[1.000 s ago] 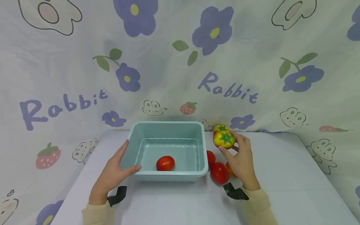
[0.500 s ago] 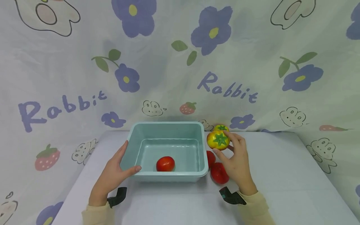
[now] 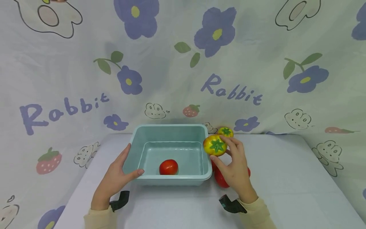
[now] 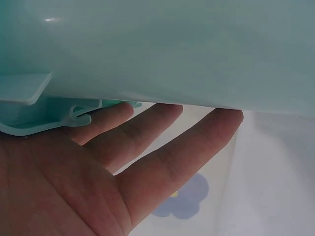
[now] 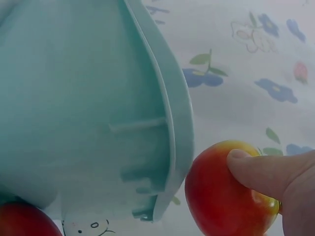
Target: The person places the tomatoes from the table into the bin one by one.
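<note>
My right hand (image 3: 235, 168) pinches a yellow-and-red toy-like tomato (image 3: 215, 145) with a green star-shaped leaf top. In the right wrist view the thumb presses on the red-and-yellow side of this tomato (image 5: 226, 191), right beside the rim of the pale green plastic bin (image 5: 179, 113). The tomato overlaps the bin's right rim in the head view. My left hand (image 3: 112, 178) rests at the front left corner of the bin (image 3: 183, 176), thumb over the rim. Its straight fingers (image 4: 167, 162) touch the bin's outer wall. One red tomato (image 3: 168, 167) lies inside the bin.
Right of the bin, red tomatoes (image 3: 220, 178) lie partly hidden behind my right hand. Farther back sits another yellow tomato (image 3: 226, 131) with a green top. A white cloth (image 3: 291, 178) covers the table, and a printed curtain (image 3: 171, 76) hangs behind it.
My right hand has moved left with the yellow-and-red tomato, from beside the bin to its right rim. The left hand and the bin stay in place.
</note>
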Tool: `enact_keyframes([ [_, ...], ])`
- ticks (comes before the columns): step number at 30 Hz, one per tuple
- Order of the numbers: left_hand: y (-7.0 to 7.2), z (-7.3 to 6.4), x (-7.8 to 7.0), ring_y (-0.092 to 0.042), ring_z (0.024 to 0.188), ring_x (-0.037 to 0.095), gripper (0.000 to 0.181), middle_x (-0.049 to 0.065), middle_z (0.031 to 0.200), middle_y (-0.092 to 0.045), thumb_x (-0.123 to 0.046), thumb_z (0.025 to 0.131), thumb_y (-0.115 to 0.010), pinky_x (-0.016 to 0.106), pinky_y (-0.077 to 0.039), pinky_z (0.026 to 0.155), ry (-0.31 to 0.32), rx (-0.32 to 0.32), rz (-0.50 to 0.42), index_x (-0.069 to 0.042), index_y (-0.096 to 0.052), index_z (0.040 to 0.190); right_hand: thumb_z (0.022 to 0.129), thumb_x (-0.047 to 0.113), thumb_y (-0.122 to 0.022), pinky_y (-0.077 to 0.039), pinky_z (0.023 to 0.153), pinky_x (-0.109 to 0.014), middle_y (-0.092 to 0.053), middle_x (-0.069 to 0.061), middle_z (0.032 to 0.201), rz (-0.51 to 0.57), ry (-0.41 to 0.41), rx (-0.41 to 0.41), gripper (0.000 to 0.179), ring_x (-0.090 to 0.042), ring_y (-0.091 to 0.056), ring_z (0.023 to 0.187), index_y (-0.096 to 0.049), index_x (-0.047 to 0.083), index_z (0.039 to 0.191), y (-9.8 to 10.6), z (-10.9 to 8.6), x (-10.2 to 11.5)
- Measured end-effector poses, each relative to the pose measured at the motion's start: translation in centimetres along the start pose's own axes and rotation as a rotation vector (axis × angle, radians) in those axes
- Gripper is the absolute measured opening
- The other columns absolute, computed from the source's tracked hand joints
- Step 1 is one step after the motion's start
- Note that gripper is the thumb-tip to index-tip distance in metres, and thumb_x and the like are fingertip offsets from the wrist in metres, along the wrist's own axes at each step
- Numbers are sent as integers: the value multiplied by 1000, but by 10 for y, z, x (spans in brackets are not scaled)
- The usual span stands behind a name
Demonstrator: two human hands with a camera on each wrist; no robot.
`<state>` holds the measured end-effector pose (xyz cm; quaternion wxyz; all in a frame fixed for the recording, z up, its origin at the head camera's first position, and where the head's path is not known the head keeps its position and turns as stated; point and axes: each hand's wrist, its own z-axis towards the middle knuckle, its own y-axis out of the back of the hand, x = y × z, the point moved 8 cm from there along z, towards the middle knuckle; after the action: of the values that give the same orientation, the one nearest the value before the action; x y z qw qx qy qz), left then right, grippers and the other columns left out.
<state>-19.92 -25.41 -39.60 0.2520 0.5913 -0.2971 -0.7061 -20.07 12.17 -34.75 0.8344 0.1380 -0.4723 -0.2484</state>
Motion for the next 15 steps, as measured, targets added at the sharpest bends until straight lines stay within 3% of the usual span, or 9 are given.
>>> enact_keyframes([
  [15, 1, -1, -2, -16, 139, 31, 99, 2, 154, -14, -43, 77, -73, 61, -24, 104, 12, 0, 2, -24, -9, 150, 75, 19, -78, -50, 88, -39, -39, -3, 132, 37, 45, 60, 68, -15, -40, 120, -47, 22, 135, -22, -8, 13],
])
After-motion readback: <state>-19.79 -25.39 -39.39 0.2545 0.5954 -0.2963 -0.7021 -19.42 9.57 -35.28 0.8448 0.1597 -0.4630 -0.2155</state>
